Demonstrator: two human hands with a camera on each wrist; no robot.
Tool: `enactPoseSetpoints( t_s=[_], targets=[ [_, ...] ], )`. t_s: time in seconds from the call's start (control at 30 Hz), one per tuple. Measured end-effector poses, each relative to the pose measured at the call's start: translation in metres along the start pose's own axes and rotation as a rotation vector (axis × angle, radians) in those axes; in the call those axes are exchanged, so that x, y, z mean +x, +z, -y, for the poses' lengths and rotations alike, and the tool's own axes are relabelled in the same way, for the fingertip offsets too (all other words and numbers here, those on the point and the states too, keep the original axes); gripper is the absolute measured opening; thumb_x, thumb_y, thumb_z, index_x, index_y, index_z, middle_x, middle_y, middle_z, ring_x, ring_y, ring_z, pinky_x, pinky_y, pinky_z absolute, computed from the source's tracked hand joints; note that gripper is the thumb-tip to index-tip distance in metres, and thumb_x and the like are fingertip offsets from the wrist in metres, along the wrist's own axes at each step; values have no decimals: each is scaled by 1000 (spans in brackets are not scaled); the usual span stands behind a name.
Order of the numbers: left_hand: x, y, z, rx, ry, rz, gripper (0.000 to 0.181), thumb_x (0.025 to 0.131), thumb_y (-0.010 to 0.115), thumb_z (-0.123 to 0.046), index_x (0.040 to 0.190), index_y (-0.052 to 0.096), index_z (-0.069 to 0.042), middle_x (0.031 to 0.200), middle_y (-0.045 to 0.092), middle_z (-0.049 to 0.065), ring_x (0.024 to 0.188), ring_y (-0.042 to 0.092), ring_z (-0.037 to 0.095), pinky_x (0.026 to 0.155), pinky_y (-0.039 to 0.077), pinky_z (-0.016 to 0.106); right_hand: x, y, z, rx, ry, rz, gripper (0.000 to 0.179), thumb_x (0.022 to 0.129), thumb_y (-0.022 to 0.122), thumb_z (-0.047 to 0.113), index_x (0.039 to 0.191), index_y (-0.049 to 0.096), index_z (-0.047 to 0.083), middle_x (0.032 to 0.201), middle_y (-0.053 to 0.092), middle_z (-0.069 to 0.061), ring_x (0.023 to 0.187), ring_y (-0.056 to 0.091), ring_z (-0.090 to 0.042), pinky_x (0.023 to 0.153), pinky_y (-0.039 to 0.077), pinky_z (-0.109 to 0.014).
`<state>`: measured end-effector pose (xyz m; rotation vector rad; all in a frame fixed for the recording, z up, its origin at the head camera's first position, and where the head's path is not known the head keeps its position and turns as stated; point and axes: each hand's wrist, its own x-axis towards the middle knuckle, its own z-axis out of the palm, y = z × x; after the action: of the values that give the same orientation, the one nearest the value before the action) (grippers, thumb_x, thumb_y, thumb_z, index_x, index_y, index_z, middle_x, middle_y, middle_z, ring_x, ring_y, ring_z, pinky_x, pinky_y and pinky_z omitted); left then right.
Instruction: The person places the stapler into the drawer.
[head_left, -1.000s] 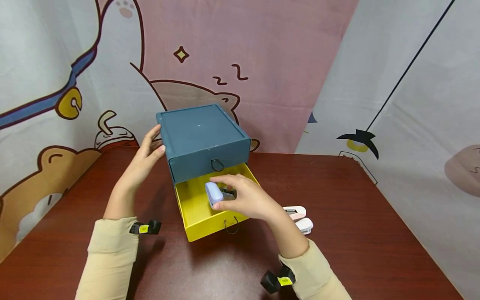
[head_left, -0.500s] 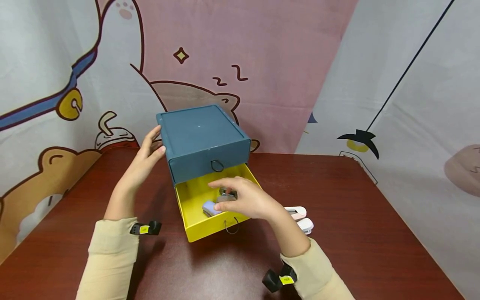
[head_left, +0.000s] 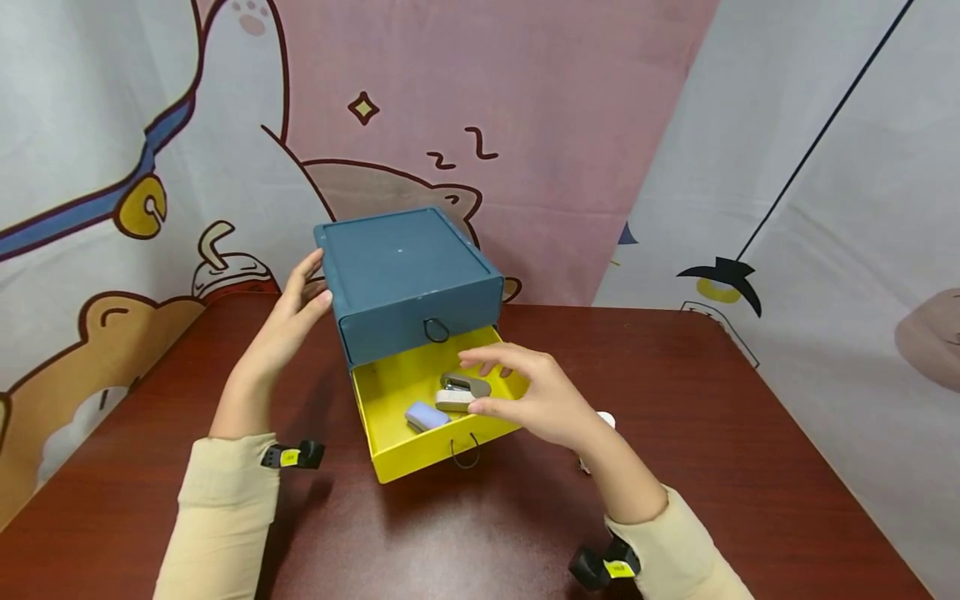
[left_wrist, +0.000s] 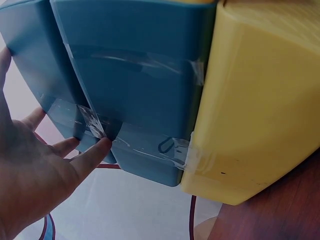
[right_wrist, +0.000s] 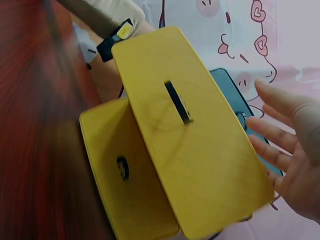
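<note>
Your emptied right hand (head_left: 551,404) leaves the lavender stapler (head_left: 427,416) in the mid-frame drawer (head_left: 408,462); your spread left hand (head_left: 279,329) touches the cabinet (head_left: 412,260).

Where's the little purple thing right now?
In the head view, the purple thing lies inside the pulled-out yellow drawer, near its front wall, just left of the grey-and-white stapler.

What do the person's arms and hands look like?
The left sleeve and right sleeve are pale cream-yellow. The left wrist camera and right wrist camera are black with yellow labels. The left hand and right hand wear no gloves.
</note>
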<state>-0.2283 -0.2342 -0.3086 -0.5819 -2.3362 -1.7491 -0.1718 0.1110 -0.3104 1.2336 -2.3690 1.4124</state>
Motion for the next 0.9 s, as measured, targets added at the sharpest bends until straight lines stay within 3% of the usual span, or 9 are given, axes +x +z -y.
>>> enactPoseSetpoints(
  t_s=[0.17,0.43,0.57,0.9],
  targets=[
    [0,0,0,0,1,-2,66,102,44,-20,155,7,-18,156,9,9,138,19,34,106,22,55,-15,-12,-4,-4,-88,-71,48,75,81,4,120,65,9,107,65,0,93,54,-20,73,45,-35],
    [1,0,-1,-4,2,-2,66,102,44,-21,155,7,-19,156,8,9,138,19,34,106,22,55,-39,-29,-7,20,-99,-88,47,71,82,-1,115,65,4,109,63,-6,94,56,-26,81,48,-29],
    [1,0,0,-3,0,1,66,102,44,-21,155,6,-19,156,9,9,138,19,34,106,22,55,-50,-36,-11,-4,-83,-95,46,69,83,0,112,66,2,106,63,-7,95,55,-21,82,48,-26],
    [0,0,1,4,5,-3,66,101,44,-21,155,7,-18,156,9,10,138,19,35,106,21,56,-73,-51,-26,-42,35,-32,46,70,83,1,109,66,18,105,62,5,98,56,-15,85,47,-26]
  ],
)
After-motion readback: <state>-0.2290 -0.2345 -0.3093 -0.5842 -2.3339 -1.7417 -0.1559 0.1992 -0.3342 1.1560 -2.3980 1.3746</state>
